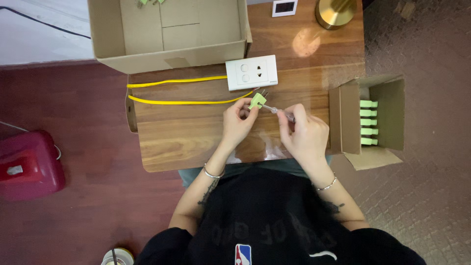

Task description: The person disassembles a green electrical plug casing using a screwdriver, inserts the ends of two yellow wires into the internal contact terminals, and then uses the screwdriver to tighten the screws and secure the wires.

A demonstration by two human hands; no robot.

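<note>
My left hand [238,120] pinches a small light-green plug [257,100] whose metal prongs point toward a white wall socket plate [251,72]. A thin screwdriver [280,112] with a clear handle is gripped in my right hand [304,133], its tip touching the plug. Both hands hover over the wooden table [181,137], just below the socket plate. A yellow cable [181,102] runs from the plug area leftward and loops back along the table.
A large open cardboard box [167,29] stands at the table's back. A smaller open box [373,120] with several green plugs sits at the right edge. A brass lamp base [334,12] is at back right, a red object [27,164] on the floor at left.
</note>
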